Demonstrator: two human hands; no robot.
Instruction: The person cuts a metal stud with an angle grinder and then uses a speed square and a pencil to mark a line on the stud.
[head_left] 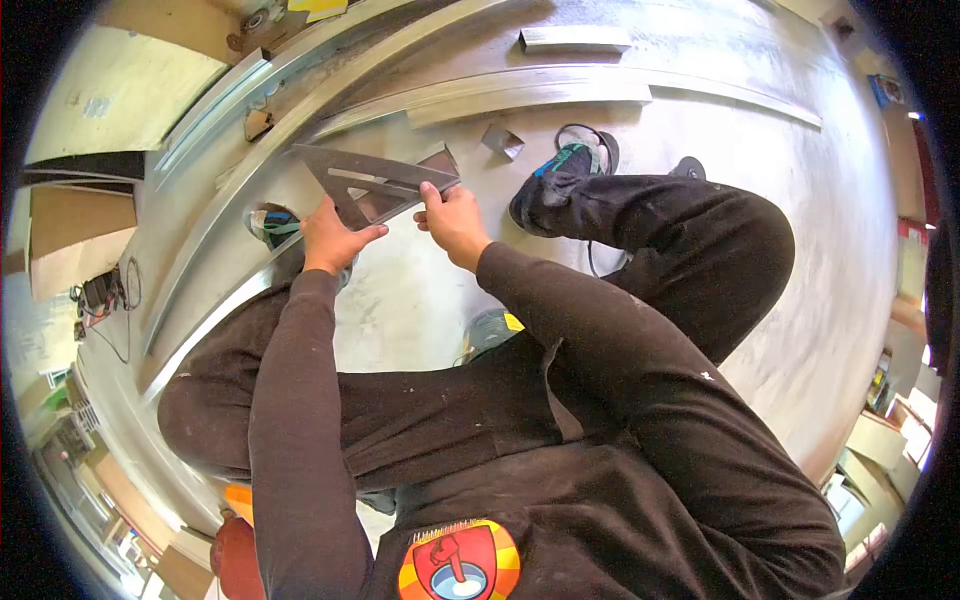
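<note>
A grey metal triangle square (385, 172) with slots cut through it lies over a short piece of shiny metal profile (437, 160), both held up in front of my lap. At the lower left edge of the square, my left hand (335, 238) grips with its thumb stretched to the right; its fingertips are hidden behind. My right hand (455, 225) pinches the right end, thumb on top of the square and fingers curled beneath. Farther off, a small cut metal piece (502, 142) sits on the floor near my right shoe (560, 180).
Long metal profiles (540, 95) lie across the metallic floor ahead, with a shorter profile (575, 39) behind. Another long strip runs along the left. Cardboard boxes (80, 235) and a dark tool with a cable (103, 292) are at the left. A roll of tape (490, 330) rests between my legs.
</note>
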